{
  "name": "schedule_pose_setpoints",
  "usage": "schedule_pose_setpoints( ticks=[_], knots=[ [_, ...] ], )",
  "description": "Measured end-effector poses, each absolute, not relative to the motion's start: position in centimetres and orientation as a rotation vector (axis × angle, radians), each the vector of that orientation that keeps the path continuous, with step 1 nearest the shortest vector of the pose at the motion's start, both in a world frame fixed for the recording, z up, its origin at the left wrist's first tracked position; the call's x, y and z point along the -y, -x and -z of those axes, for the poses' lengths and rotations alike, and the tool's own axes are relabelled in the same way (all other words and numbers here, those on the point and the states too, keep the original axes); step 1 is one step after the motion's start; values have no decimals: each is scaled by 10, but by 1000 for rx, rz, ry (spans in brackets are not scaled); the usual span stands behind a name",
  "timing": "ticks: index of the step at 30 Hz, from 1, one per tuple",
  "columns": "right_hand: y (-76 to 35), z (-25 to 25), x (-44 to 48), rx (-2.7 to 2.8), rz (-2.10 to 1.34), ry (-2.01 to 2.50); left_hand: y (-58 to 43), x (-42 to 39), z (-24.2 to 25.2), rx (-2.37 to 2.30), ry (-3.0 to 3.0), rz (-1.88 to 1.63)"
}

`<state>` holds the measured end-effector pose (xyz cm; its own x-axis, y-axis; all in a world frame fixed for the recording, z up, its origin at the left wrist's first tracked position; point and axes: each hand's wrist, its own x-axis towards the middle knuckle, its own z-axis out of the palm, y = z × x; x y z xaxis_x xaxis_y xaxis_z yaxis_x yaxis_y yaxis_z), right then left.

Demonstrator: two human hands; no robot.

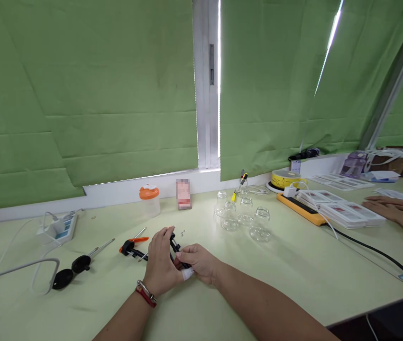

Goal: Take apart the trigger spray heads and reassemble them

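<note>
My left hand [159, 263] is curled around a black part with thin metal pieces [175, 244]; its exact kind is hard to make out. White wrapping covers the tip of the left thumb. From the right, my right hand [201, 263] pinches the lower end of the same black part between thumb and fingers. Just left of my hands lies a black object with a round end [128, 247], partly behind the left hand, with an orange piece [139, 239] beside it. Tiny pale bits [183, 232] are scattered beyond my fingers.
Several clear glass jars [260, 225] stand to the right. Behind are an orange-lidded cup [150, 201] and a blurred-out box [183, 194]. Dark round lenses [81, 264] and a power strip [68, 226] lie left. Right are an orange-black strip [301, 210], stacked cards [352, 213] and another person's hands [386, 208].
</note>
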<state>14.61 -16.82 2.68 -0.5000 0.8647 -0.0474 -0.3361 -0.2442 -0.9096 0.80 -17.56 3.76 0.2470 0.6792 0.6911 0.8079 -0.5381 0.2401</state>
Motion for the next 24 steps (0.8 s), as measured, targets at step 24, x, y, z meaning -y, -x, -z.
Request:
schedule_pose_setpoints(
  ticks=[24],
  knots=[
    [-145, -27, 168, 1122, -1838, 759, -9, 174, -33, 1341, 2355, 1223]
  ],
)
